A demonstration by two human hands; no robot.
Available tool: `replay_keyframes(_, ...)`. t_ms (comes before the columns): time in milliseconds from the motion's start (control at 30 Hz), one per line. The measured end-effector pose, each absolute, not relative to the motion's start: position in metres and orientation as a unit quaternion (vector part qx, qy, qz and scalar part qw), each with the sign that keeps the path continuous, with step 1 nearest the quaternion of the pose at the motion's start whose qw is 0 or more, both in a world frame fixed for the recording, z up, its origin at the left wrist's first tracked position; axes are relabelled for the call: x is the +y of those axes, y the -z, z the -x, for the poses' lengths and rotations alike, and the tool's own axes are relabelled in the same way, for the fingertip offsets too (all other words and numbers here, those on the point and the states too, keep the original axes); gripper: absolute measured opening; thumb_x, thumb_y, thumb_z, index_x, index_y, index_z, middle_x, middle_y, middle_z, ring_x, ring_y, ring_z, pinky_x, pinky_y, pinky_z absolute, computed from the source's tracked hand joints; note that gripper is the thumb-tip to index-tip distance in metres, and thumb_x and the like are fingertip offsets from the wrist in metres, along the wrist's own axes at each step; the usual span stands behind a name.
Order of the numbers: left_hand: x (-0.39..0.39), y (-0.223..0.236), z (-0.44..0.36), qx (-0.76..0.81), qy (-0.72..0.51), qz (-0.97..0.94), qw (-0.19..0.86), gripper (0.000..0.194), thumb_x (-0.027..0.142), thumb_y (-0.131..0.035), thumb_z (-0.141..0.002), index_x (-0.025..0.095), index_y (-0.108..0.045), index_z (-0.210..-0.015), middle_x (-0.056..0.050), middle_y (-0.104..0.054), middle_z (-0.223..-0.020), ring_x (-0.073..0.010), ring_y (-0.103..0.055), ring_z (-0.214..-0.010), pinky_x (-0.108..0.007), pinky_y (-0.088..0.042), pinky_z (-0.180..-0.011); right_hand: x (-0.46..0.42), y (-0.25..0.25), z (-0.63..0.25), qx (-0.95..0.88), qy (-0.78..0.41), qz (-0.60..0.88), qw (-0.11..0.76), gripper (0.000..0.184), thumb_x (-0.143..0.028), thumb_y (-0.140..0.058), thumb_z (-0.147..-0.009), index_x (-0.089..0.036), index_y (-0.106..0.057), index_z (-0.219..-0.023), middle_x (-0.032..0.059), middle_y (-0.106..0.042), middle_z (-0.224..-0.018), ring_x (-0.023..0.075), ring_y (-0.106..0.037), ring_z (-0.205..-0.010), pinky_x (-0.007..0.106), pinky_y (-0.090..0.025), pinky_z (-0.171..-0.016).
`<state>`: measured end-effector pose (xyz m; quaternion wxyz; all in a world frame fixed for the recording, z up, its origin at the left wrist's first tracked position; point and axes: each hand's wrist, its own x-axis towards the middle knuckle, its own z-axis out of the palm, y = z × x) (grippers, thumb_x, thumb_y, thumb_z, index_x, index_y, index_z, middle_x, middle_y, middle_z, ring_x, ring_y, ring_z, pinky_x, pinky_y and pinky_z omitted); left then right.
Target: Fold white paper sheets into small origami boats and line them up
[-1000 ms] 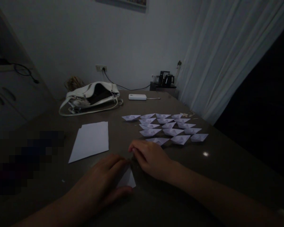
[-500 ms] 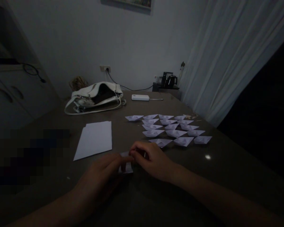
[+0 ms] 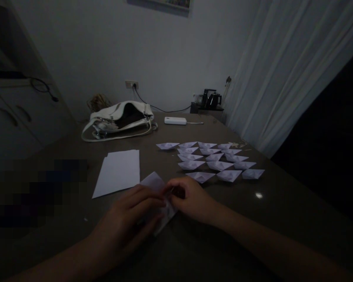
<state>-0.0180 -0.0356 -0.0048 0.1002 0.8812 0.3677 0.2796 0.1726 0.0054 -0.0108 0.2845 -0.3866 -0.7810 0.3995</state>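
Note:
Between my two hands, low in the head view, is a folded piece of white paper [image 3: 153, 181], turned so that one corner points away from me. My left hand [image 3: 132, 215] lies over its left side, fingers bent onto it and partly blurred. The fingertips of my right hand [image 3: 191, 199] pinch its right edge, thumb and forefinger curled together. Just beyond my right hand stand several white paper boats [image 3: 200, 177] in rough rows. A stack of white paper sheets [image 3: 119, 172] lies flat beyond my left hand.
A white handbag [image 3: 120, 117] sits at the back left of the dark table [image 3: 223, 243]. Right of it lies a white power bank [image 3: 175, 121] with a short cable. A black kettle [image 3: 213, 100] stands on a small stand behind the table; a pale curtain [image 3: 259, 86] hangs at right.
The folded paper has been turned and shows a larger, diamond-like face with a corner pointing away. My left hand's fingers have shifted over it; my right hand stays nearly in place.

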Motion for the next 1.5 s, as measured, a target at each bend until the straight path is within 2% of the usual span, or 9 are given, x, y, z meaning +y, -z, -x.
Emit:
replay_keyframes(100,-0.031,0.009,0.019,0.415,-0.287,-0.863,0.033,0.029,0.023,-0.054,-0.084,0.027,-0.055,-0.112,-0.006,-0.056,-0.122,-0.0262,-0.051,-0.111,-0.043,-0.046,-0.090,0.004,0.008,-0.174,-0.802,-0.385,0.390,0.238,0.027,-0.002,-0.045,-0.069,-0.014,-0.066,-0.082,0.0015,-0.064,-0.073,0.0095,-0.053,-0.061,0.020,-0.039,-0.056)
replay_keyframes(233,-0.027,0.017,0.021,0.456,-0.247,-0.850,0.090,0.052,0.035,-0.062,-0.079,0.024,-0.043,-0.127,-0.010,-0.054,-0.123,-0.0272,-0.052,-0.111,-0.043,-0.047,-0.091,0.002,0.003,-0.176,-0.858,-0.291,0.370,0.206,0.022,0.000,-0.045,-0.066,-0.014,-0.062,-0.071,0.0008,-0.060,-0.070,0.0094,-0.052,-0.063,0.020,-0.038,-0.059)
replay_keyframes(433,-0.025,0.023,0.022,0.491,-0.220,-0.831,0.141,0.033,0.039,-0.059,-0.080,0.023,-0.056,-0.109,-0.007,-0.063,-0.101,-0.0248,-0.060,-0.091,-0.038,-0.051,-0.077,0.006,0.008,-0.180,-0.895,-0.146,0.360,0.219,0.018,-0.004,-0.050,-0.075,-0.016,-0.059,-0.085,0.0048,-0.059,-0.091,0.0144,-0.053,-0.084,0.026,-0.040,-0.073)
replay_keyframes(600,-0.022,0.026,0.025,0.530,-0.213,-0.811,0.124,0.042,0.048,-0.061,-0.076,0.021,-0.057,-0.108,-0.009,-0.065,-0.098,-0.0267,-0.061,-0.089,-0.040,-0.049,-0.076,0.003,0.006,-0.178,-0.907,-0.119,0.350,0.202,0.009,-0.016,-0.056,-0.081,-0.015,-0.061,-0.089,0.0052,-0.061,-0.089,0.0161,-0.054,-0.083,0.028,-0.041,-0.074)
replay_keyframes(700,-0.021,0.025,0.026,0.539,-0.202,-0.809,0.117,0.041,0.051,-0.060,-0.075,0.020,-0.060,-0.103,-0.008,-0.066,-0.092,-0.0260,-0.061,-0.083,-0.039,-0.049,-0.072,0.002,0.006,-0.178,-0.898,-0.134,0.375,0.186,0.015,-0.026,-0.061,-0.081,-0.015,-0.062,-0.090,0.0056,-0.061,-0.090,0.0159,-0.055,-0.082,0.027,-0.041,-0.070)
replay_keyframes(900,-0.021,0.021,0.023,0.530,-0.209,-0.813,0.119,0.029,0.044,-0.059,-0.078,0.020,-0.058,-0.095,-0.005,-0.066,-0.086,-0.0225,-0.062,-0.074,-0.033,-0.049,-0.063,0.005,0.008,-0.179,-0.880,-0.160,0.405,0.193,0.021,-0.029,-0.069,-0.075,-0.015,-0.063,-0.088,0.0048,-0.061,-0.087,0.0152,-0.056,-0.082,0.027,-0.042,-0.071)
replay_keyframes(1033,-0.024,0.016,0.021,0.478,-0.210,-0.844,0.122,0.014,0.028,-0.053,-0.083,0.022,-0.059,-0.094,-0.004,-0.065,-0.088,-0.0202,-0.062,-0.078,-0.031,-0.051,-0.068,0.005,0.004,-0.179,-0.887,-0.153,0.399,0.178,0.013,-0.023,-0.065,-0.078,-0.013,-0.064,-0.087,0.0057,-0.062,-0.086,0.0144,-0.056,-0.078,0.025,-0.042,-0.067)
replay_keyframes(1200,-0.025,0.022,0.023,0.413,-0.235,-0.872,0.119,0.022,0.017,-0.049,-0.084,0.023,-0.061,-0.101,-0.004,-0.066,-0.106,-0.0192,-0.064,-0.091,-0.029,-0.054,-0.076,0.006,0.001,-0.179,-0.888,-0.155,0.397,0.171,0.012,-0.014,-0.059,-0.078,-0.012,-0.066,-0.088,0.0069,-0.063,-0.086,0.0143,-0.057,-0.078,0.025,-0.042,-0.067)
replay_keyframes(1500,-0.025,0.026,0.022,0.344,-0.224,-0.904,0.115,0.023,0.022,-0.050,-0.087,0.024,-0.066,-0.105,-0.005,-0.067,-0.113,-0.0206,-0.062,-0.103,-0.034,-0.055,-0.084,0.006,0.003,-0.181,-0.888,-0.159,0.390,0.183,0.016,-0.009,-0.056,-0.079,-0.013,-0.067,-0.088,0.0067,-0.065,-0.086,0.0140,-0.058,-0.078,0.025,-0.042,-0.068)
